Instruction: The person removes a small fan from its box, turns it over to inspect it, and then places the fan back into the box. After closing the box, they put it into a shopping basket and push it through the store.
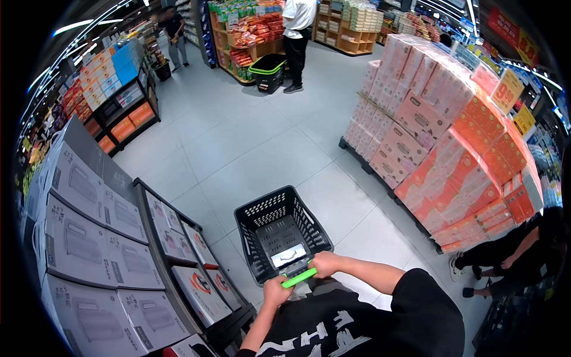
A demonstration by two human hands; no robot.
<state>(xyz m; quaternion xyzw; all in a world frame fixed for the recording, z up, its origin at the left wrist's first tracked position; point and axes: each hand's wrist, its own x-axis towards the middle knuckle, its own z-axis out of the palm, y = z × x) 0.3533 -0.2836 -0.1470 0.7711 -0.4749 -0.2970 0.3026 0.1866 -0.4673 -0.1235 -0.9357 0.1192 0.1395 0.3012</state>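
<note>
I have left hand [275,291] and right hand [325,264] wrapped round green handle [300,278], likely guiding basket [266,208] just ahead; moving it needs even grip.

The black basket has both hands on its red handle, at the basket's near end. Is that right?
Not quite: the handle is bright green, not red, as the head view shows. The rest holds: the left hand and the right hand are both on it, at the near end of the black basket.

Boxes [80,238] lie left of the basket [278,233], stacked packs [416,122] right, and what look like snack shelves [270,46] ahead.
</note>
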